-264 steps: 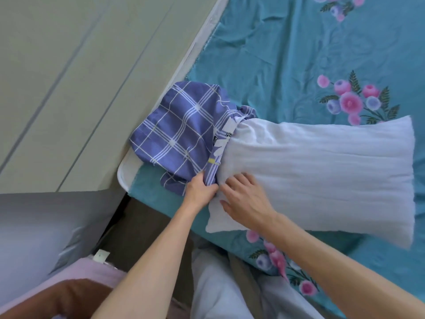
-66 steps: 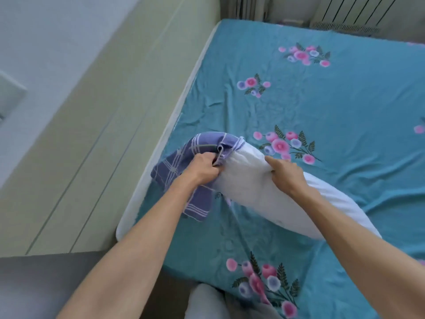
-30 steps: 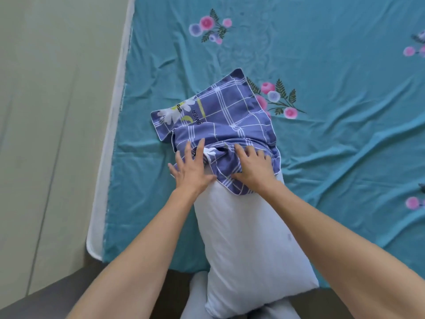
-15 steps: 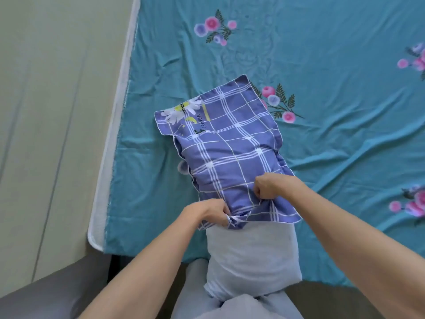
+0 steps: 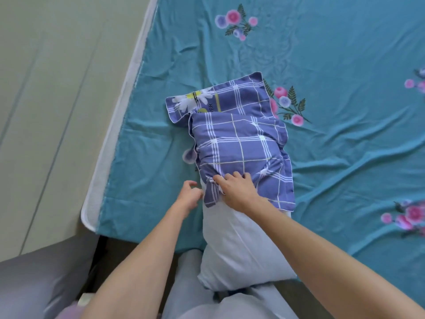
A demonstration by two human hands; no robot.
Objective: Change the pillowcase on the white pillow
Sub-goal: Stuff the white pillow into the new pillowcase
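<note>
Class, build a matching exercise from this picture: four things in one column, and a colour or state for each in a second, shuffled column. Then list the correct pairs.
Column one:
1. pillowcase
2. pillow
3. bed sheet
4. left hand

Column two:
A. teal with pink flowers
B. plain white, half uncovered
C. fingers loosely curled, holding nothing
D. purple plaid with a daisy print

Pairs: 1-D, 2-B, 3-A, 4-C

Both forearms are bare, with no sleeves visible. The left hand (image 5: 189,196) and right hand (image 5: 236,191) carry no gloves, rings or watch. Light grey trousers (image 5: 195,305) appear at the frame's bottom centre.
</note>
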